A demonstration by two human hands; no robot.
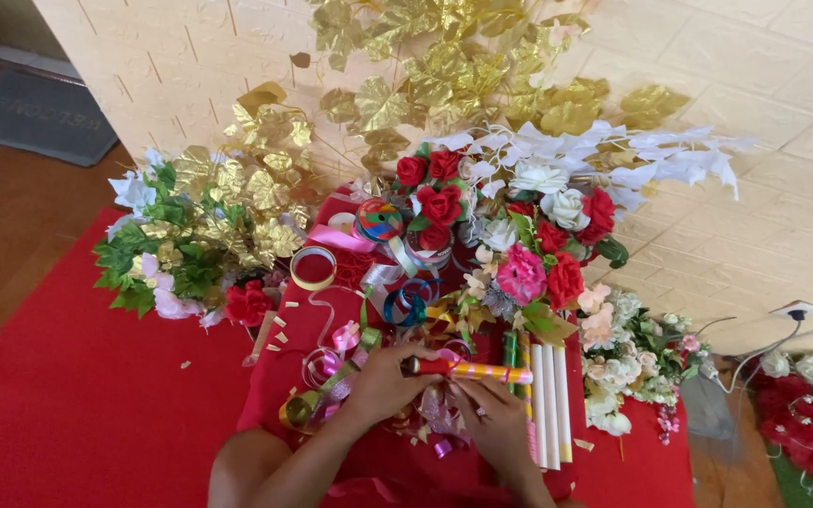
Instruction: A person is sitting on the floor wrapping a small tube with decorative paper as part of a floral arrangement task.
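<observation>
Striped in red and yellow, a short decorated stick [468,371] is pinched at both ends, left hand [383,384] at nine o'clock, right hand [496,414] at five. Wrapping seems underway; ribbon curls [331,372] lie alongside, so a steady turn is needed next.

Bright, even daylight; soft shadows beneath the gold leaves [444,66]; slight softness and wide-angle bending toward edges beyond them.
</observation>
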